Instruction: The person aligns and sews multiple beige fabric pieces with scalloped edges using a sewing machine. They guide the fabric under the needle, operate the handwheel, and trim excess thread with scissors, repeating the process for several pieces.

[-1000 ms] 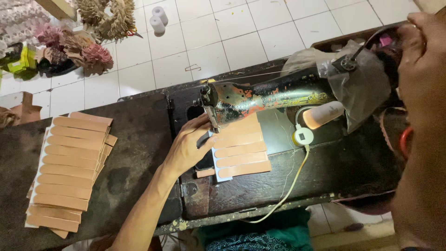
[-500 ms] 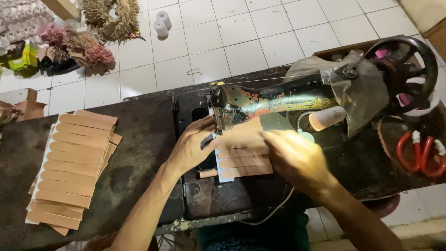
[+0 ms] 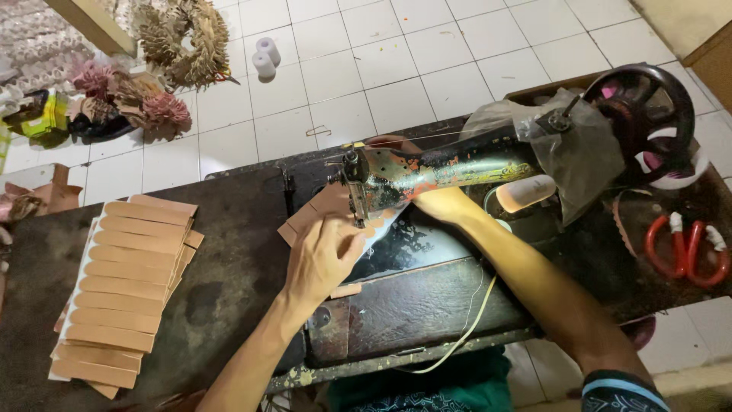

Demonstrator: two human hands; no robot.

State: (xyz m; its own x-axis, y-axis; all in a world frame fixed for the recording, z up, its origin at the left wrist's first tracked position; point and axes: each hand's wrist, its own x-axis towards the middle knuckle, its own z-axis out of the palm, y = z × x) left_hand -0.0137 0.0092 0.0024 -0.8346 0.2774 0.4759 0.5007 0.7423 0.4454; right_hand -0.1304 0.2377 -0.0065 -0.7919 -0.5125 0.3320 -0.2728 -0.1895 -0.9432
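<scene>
Your dark desk (image 3: pixel 229 229) fills the lower frame, its far edge meeting white floor tiles (image 3: pixel 366 69), with bare surface between the sewing machine (image 3: pixel 435 172) at centre and one fanned stack of tan strips (image 3: pixel 126 286) at left. Your left hand (image 3: pixel 320 259) lies flat, fingers extended, pressing tan pieces (image 3: pixel 324 206) beside the needle. Your right hand (image 3: pixel 431 204) reaches under the machine arm, its grip hidden. One pair of red scissors (image 3: pixel 686 248) lies right.

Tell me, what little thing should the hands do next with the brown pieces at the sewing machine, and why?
Probably ease the tan cardboard pieces onward under the needle: the left hand lies flat on them beside the old black sewing machine, and the right hand reaches beneath its arm.
</scene>
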